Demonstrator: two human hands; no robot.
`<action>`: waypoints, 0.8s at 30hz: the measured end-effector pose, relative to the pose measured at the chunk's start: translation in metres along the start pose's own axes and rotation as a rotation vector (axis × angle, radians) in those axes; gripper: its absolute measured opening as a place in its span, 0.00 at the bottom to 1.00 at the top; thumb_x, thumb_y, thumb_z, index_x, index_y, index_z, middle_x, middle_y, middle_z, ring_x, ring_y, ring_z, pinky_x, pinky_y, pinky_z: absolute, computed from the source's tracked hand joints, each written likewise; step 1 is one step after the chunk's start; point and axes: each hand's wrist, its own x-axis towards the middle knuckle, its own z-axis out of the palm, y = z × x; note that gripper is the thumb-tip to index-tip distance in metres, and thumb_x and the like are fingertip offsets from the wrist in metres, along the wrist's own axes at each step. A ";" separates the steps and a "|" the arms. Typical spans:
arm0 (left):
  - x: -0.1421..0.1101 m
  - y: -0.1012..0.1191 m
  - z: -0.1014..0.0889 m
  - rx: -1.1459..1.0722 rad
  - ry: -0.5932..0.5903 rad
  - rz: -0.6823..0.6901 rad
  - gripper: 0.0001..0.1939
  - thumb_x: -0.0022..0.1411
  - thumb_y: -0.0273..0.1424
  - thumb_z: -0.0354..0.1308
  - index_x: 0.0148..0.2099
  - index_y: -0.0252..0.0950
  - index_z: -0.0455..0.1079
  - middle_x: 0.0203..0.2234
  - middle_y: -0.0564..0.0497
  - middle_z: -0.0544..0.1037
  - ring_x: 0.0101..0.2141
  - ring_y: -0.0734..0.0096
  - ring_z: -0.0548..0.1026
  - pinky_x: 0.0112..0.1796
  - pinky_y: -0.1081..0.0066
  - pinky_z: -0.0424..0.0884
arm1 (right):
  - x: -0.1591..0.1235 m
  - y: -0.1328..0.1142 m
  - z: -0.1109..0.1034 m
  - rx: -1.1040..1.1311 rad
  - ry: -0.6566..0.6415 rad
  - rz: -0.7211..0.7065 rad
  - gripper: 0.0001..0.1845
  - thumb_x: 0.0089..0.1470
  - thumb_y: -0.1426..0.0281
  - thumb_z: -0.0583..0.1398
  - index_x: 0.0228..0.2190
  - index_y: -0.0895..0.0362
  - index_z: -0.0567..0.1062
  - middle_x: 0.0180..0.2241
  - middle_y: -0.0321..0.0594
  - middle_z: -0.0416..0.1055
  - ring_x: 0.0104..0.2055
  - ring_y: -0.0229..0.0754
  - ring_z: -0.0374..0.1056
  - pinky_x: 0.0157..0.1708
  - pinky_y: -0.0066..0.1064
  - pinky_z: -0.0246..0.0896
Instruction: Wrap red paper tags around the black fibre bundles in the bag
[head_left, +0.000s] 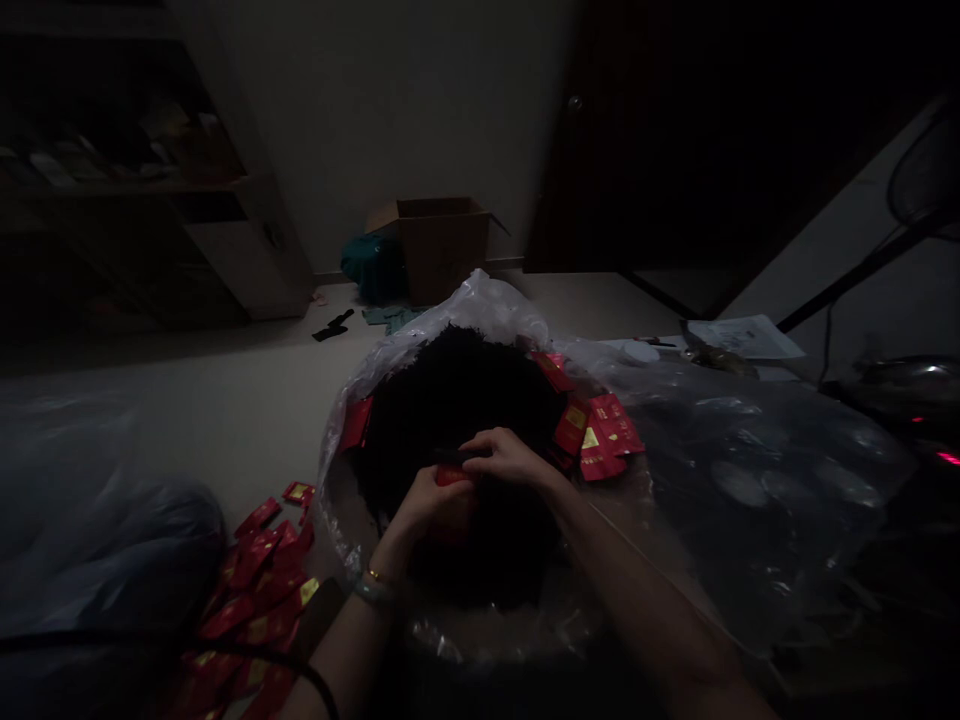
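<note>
My left hand (426,505) is closed round a small red packet (452,478), held over a heap of dark loose material (450,400) inside a large clear plastic bag (480,300). My right hand (504,455) pinches a thin dark tool at the packet's top; I cannot make out what the tool is. Several empty red packets (600,435) lie on the bag's right rim, and one more red packet (357,422) sits at its left rim. The light is very dim.
A pile of red packets (259,590) lies on the floor at lower left beside a grey plastic bag (97,540). A cardboard box (439,240) stands by the far wall, a shelf unit (150,200) at left, a fan (926,180) and papers (742,335) at right.
</note>
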 end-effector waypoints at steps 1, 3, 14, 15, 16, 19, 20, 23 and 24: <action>0.000 0.000 0.000 -0.012 -0.005 0.002 0.19 0.35 0.33 0.71 0.31 0.30 0.73 0.20 0.50 0.77 0.21 0.69 0.74 0.25 0.73 0.68 | 0.000 0.000 0.000 0.015 -0.009 0.004 0.14 0.44 0.70 0.61 0.35 0.58 0.80 0.28 0.37 0.76 0.30 0.40 0.68 0.29 0.26 0.59; 0.000 0.000 -0.001 -0.020 -0.020 0.004 0.19 0.35 0.34 0.71 0.31 0.30 0.73 0.20 0.50 0.77 0.21 0.69 0.74 0.25 0.72 0.68 | -0.001 0.001 -0.003 0.050 -0.050 0.011 0.16 0.44 0.69 0.62 0.37 0.58 0.79 0.31 0.37 0.76 0.32 0.41 0.69 0.30 0.27 0.61; 0.000 0.000 -0.002 -0.010 -0.036 -0.003 0.24 0.33 0.37 0.72 0.34 0.29 0.73 0.22 0.50 0.78 0.22 0.69 0.74 0.26 0.72 0.68 | -0.003 0.005 -0.006 0.068 -0.047 0.000 0.17 0.45 0.68 0.61 0.39 0.60 0.78 0.33 0.38 0.77 0.34 0.42 0.69 0.32 0.28 0.61; 0.001 0.000 -0.002 -0.013 -0.024 0.020 0.25 0.34 0.37 0.72 0.35 0.29 0.73 0.23 0.49 0.78 0.23 0.69 0.74 0.26 0.72 0.68 | -0.003 0.005 -0.005 0.056 -0.040 -0.005 0.16 0.45 0.69 0.61 0.38 0.60 0.79 0.31 0.38 0.77 0.33 0.41 0.69 0.31 0.27 0.60; 0.002 0.000 -0.002 -0.021 -0.003 0.055 0.24 0.36 0.39 0.71 0.36 0.30 0.73 0.24 0.49 0.78 0.24 0.69 0.75 0.27 0.72 0.68 | -0.003 0.006 -0.004 0.042 -0.034 -0.010 0.16 0.45 0.69 0.61 0.38 0.60 0.79 0.30 0.37 0.76 0.32 0.40 0.68 0.30 0.26 0.59; 0.005 0.001 -0.004 -0.050 0.078 0.180 0.23 0.42 0.43 0.67 0.36 0.31 0.73 0.28 0.49 0.79 0.27 0.70 0.75 0.30 0.74 0.68 | -0.002 0.008 -0.002 0.001 -0.016 -0.012 0.15 0.46 0.68 0.61 0.37 0.59 0.79 0.28 0.36 0.75 0.29 0.38 0.66 0.27 0.25 0.55; 0.006 0.000 -0.004 -0.058 0.097 0.213 0.22 0.43 0.44 0.66 0.36 0.31 0.73 0.28 0.50 0.78 0.28 0.70 0.74 0.30 0.74 0.68 | -0.001 0.009 -0.001 -0.008 -0.008 -0.013 0.15 0.46 0.68 0.61 0.37 0.59 0.79 0.28 0.35 0.75 0.28 0.37 0.66 0.27 0.25 0.55; 0.006 0.000 -0.004 -0.072 0.127 0.249 0.22 0.43 0.45 0.66 0.33 0.32 0.72 0.25 0.52 0.77 0.26 0.72 0.73 0.28 0.76 0.66 | 0.000 0.011 0.002 -0.025 0.008 -0.021 0.15 0.45 0.68 0.62 0.37 0.58 0.79 0.29 0.36 0.75 0.29 0.38 0.66 0.27 0.25 0.55; 0.006 -0.001 -0.004 -0.078 0.134 0.249 0.21 0.43 0.45 0.66 0.32 0.32 0.72 0.24 0.52 0.76 0.25 0.73 0.72 0.27 0.76 0.66 | 0.000 0.011 0.003 -0.028 0.009 -0.024 0.15 0.44 0.68 0.62 0.37 0.58 0.79 0.29 0.36 0.75 0.30 0.38 0.66 0.28 0.25 0.55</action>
